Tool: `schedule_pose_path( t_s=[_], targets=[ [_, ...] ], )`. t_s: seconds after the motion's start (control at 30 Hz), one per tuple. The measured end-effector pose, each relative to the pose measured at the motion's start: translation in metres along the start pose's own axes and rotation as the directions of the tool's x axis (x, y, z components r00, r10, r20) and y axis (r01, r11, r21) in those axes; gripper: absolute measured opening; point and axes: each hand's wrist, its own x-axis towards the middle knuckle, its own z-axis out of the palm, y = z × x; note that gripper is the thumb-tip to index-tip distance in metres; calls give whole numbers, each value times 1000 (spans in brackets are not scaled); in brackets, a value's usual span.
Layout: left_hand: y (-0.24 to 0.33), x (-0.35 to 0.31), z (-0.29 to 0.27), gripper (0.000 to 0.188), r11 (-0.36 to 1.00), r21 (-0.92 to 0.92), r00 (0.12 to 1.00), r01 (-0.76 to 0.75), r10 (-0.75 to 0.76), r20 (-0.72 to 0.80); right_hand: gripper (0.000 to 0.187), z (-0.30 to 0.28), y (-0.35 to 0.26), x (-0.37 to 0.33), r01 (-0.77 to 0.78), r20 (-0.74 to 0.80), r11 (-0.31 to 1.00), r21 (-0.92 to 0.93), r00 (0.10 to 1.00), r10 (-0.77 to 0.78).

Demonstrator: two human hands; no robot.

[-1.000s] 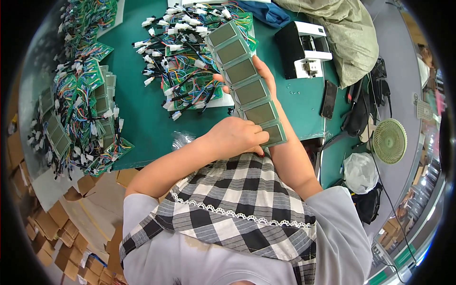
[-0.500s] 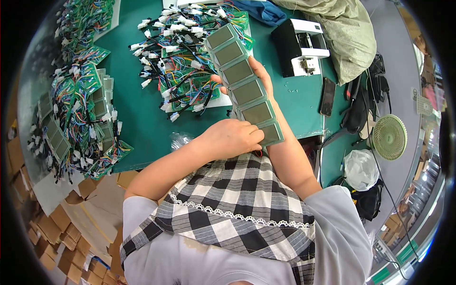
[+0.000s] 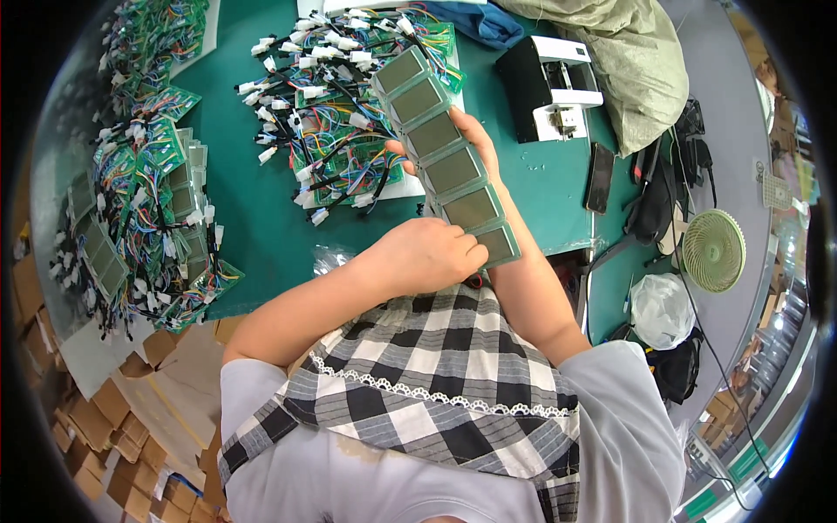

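Note:
A long strip of joined circuit boards with grey display screens [image 3: 455, 171] is held at a slant above the green table. My right hand [image 3: 478, 144] grips it from beneath, thumb along the right edge and fingertips showing past the left edge. My left hand [image 3: 427, 254] is closed at the strip's near end, its curled fingers against the last screen. What those fingers pinch is hidden. A bit of red wire [image 3: 475, 281] shows just below that end.
Boards with coloured wires and white connectors [image 3: 327, 105] lie beyond the strip. Another heap of wired boards [image 3: 148, 218] covers the left side. At right are a black and white machine [image 3: 549, 91], a phone [image 3: 599, 179], a sack [image 3: 628, 70] and a green fan [image 3: 715, 250].
The strip and both hands stay in nearly the same place. My left hand's fingers have shifted slightly at the strip's near end.

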Motion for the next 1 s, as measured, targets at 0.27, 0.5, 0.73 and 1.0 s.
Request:
schedule_pose_path(
  t_s=[0.27,0.5,0.73,1.0],
  targets=[
    [9,8,-8,10,997,28,997,-67,66,39,61,-9,-3,-12,16,82,998,-59,997,-12],
    [8,8,0,13,988,16,988,-152,152,22,59,-12,1,-18,-35,47,994,101,998,30],
    [-1,12,0,17,980,-49,981,-194,195,12,54,10,-1,-19,-5,-71,1000,4,997,5],
    [-3,7,3,23,976,-89,977,-200,205,53,54,4,2,-20,-11,-43,1000,4,999,11]
  ],
)
